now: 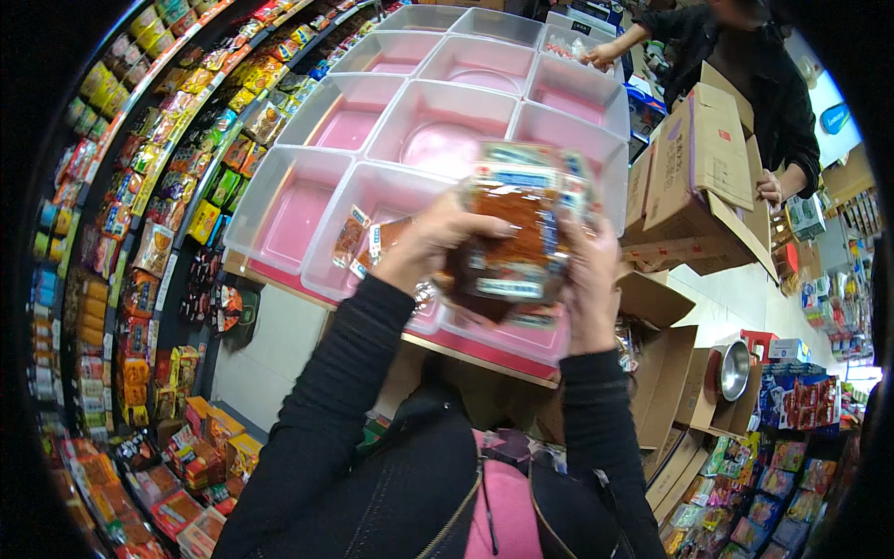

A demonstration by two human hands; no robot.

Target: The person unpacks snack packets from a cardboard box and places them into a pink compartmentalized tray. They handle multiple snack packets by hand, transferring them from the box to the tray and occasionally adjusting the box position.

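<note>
My left hand [436,241] and my right hand [590,269] grip a stack of clear plastic snack packets [520,223] from both sides. The packets hold reddish-brown food and bear printed labels; motion blurs their edges. My left thumb lies across the top packet's face. Below the stack stand translucent plastic bins [328,209] in rows on a pink-topped table. In the front bin beside my left hand lie several small packets [351,237] of the same kind. Part of another packet [534,318] shows in the bin under my right hand.
Shelves of packaged snacks [167,202] line the left side. Across the table on the right, a person's hand [604,54] reaches into a bin with wrapped items; their other hand touches a cardboard carton [698,168]. Open cartons [663,377] and a metal bowl [735,370] stand at right.
</note>
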